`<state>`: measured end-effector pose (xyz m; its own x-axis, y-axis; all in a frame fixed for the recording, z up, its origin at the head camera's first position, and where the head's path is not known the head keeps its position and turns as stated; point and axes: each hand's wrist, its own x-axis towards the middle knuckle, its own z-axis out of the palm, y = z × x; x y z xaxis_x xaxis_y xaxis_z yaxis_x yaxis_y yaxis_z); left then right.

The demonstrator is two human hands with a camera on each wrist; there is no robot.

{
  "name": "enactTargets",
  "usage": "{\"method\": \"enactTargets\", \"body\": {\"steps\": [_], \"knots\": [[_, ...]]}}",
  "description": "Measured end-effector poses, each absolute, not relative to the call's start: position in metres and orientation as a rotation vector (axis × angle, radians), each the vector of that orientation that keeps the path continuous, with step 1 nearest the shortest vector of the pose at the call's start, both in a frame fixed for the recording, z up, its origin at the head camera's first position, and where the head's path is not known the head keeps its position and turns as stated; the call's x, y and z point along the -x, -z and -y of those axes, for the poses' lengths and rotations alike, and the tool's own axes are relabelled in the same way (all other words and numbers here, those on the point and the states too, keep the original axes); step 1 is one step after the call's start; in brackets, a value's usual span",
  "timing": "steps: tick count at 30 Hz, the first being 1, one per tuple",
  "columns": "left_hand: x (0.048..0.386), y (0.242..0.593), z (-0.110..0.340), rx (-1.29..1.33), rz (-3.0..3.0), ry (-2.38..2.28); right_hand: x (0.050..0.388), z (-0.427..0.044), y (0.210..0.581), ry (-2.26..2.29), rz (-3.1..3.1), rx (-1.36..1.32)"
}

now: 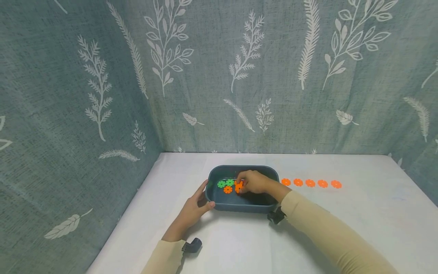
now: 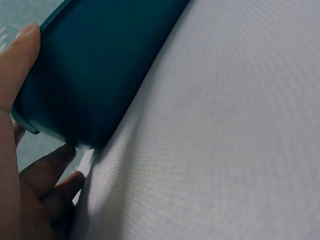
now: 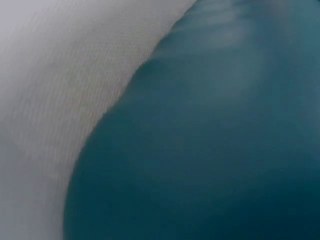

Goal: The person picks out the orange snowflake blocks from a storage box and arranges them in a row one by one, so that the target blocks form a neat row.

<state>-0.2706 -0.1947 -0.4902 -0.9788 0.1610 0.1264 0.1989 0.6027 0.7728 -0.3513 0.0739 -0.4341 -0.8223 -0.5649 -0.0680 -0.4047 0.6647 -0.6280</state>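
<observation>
A dark teal plastic tub stands on the white-covered table. My left hand holds its left end, thumb at the near rim and fingers along the outside; the left wrist view shows the thumb against the tub wall. Inside the tub, my right hand pinches an orange notched plastic disc between thumb and fingers. More orange lies close to the fingertips, partly hidden by them. Beside it are another orange disc and two green discs. Only the tub's outer wall and cloth fill the right wrist view.
To the right of the tub, several orange notched discs lie in a row on the white cloth. A grey-green curtain with white leaf patterns hangs behind the table and along its left side.
</observation>
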Motion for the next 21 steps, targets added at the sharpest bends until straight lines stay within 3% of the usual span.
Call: {"method": "enactTargets", "body": {"steps": [21], "knots": [[0.271, 0.491, 0.196, 0.315, 2.768, 1.351, 0.347, -0.091, 0.42, 0.97, -2.505, 0.694]]}}
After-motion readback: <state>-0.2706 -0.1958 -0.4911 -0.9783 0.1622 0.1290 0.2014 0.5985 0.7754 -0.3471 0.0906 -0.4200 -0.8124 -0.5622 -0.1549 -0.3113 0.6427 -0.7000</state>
